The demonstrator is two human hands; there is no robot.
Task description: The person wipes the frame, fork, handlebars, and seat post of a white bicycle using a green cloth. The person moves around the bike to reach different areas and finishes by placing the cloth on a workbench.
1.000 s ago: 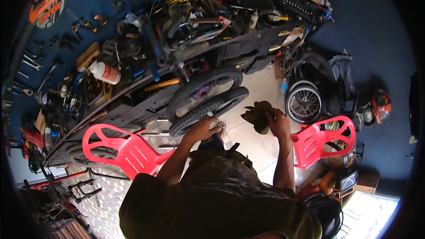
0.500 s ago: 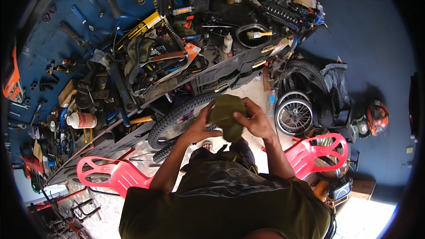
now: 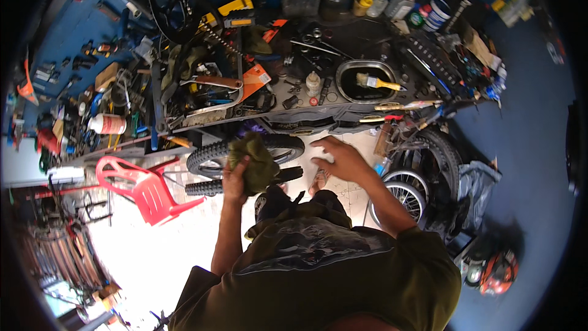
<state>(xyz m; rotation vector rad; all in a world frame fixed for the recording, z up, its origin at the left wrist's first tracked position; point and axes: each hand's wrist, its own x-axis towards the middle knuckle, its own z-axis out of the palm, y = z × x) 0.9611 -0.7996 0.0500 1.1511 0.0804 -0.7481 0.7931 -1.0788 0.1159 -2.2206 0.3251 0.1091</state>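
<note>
My left hand [image 3: 235, 179] grips a crumpled olive-green cloth [image 3: 254, 162], holding it in front of the bicycle tyres. My right hand [image 3: 339, 158] is empty, its fingers spread and reaching toward the workbench edge. Beyond it on the bench, a metal basin [image 3: 345, 91] with dark contents has a paintbrush [image 3: 378, 82] with a yellow handle lying across it. A small whitish bottle [image 3: 313, 83] stands to the basin's left. Behind the cloth a bicycle wheel with a knobbly tyre [image 3: 202, 160] is partly hidden.
The workbench [image 3: 288, 116] is crowded with tools, including an orange-handled hacksaw [image 3: 214, 81]. A red plastic chair [image 3: 144, 193] stands at left. Spoked wheels [image 3: 407, 199] lean at right, near an orange-and-black helmet [image 3: 499, 273]. Bottles and jars line the back of the bench.
The cloth was between both hands; now only my left hand has it, further left. My right hand has let go and opened. The view has turned toward the bench.
</note>
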